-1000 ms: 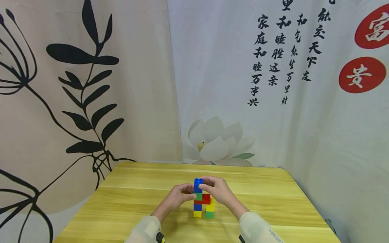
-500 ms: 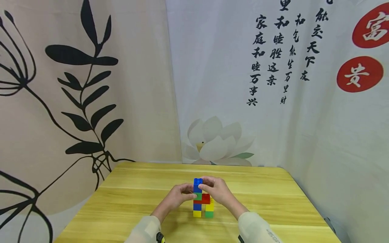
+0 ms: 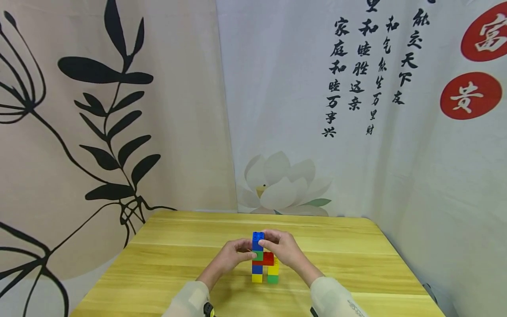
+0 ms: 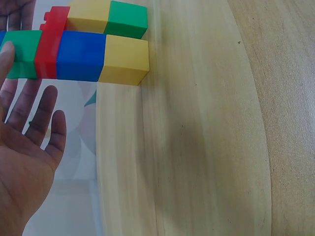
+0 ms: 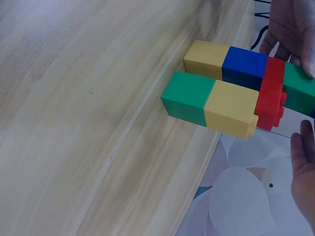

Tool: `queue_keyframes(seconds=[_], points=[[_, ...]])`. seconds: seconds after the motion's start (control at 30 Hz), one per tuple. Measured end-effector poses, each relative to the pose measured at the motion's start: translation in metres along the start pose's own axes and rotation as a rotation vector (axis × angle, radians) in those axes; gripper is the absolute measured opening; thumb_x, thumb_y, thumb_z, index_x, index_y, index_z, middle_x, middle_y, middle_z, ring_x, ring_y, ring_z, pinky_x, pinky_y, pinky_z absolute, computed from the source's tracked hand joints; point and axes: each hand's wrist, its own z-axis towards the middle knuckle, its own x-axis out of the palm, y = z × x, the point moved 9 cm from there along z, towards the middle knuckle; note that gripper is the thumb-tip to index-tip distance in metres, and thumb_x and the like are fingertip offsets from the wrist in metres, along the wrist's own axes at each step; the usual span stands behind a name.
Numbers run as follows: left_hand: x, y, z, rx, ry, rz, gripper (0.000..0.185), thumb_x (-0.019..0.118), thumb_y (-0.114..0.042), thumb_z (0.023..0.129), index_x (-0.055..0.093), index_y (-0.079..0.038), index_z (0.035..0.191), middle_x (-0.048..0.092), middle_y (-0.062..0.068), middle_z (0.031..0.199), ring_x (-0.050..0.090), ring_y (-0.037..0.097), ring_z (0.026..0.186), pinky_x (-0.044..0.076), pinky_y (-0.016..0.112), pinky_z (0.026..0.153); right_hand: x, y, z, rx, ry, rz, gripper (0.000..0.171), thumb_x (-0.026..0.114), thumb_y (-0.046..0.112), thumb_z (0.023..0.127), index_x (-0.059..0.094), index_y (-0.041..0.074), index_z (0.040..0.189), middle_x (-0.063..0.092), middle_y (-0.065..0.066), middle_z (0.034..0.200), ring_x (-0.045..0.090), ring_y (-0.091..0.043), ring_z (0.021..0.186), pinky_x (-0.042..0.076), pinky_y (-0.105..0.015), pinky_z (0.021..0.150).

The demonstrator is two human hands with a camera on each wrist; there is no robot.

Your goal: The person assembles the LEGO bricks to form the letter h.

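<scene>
A small tower of coloured bricks [image 3: 264, 264] stands on the wooden table [image 3: 178, 264], with two legs joined by a red brick [image 3: 269, 259]. A blue brick [image 3: 258, 240] sits on top, above a green brick [image 3: 259, 255]. My left hand [image 3: 233, 257] pinches the tower from the left, its thumb [image 4: 7, 54] on the green brick [image 4: 22, 54] and its other fingers [image 4: 42, 110] straight. My right hand [image 3: 283, 248] curls its fingers over the blue brick from the right. In the right wrist view the tower [image 5: 236, 93] appears sideways, with only my right palm edge [image 5: 302, 167] showing.
The table's far edge meets hanging printed cloths, a leaf pattern [image 3: 111, 110] at the left and a lotus with writing [image 3: 281, 182] at the right. The table's right edge [image 3: 400, 259] lies near the cloth. Bare wood surrounds the tower.
</scene>
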Motion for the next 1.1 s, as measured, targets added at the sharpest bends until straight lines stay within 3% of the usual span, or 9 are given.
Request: queue_keyframes(seconds=[0.6,1.1], points=[[0.0002,0.0008,-0.0002,0.003,-0.007,0.009,0.043,0.071,-0.046,0.087,0.066,-0.022,0.122,0.069,-0.001,0.116,0.060,0.018,0.106,0.053,0.043,0.095,0.0013,-0.0028,-0.0014,0.022,-0.004,0.052,0.043,0.064,0.042,0.093,0.064,0.015,0.127,0.070,-0.007,0.121,0.067,-0.024,0.111,0.054,-0.043,0.098],[-0.0001,0.0025,-0.0037,0.000,-0.022,0.056,0.043,0.072,-0.041,0.087,0.065,-0.020,0.124,0.067,0.003,0.120,0.061,0.019,0.106,0.054,0.044,0.093,-0.0035,-0.0054,-0.0059,0.056,-0.026,0.011,0.048,0.065,0.042,0.093,0.061,0.015,0.133,0.068,-0.010,0.126,0.065,-0.026,0.112,0.056,-0.041,0.093]])
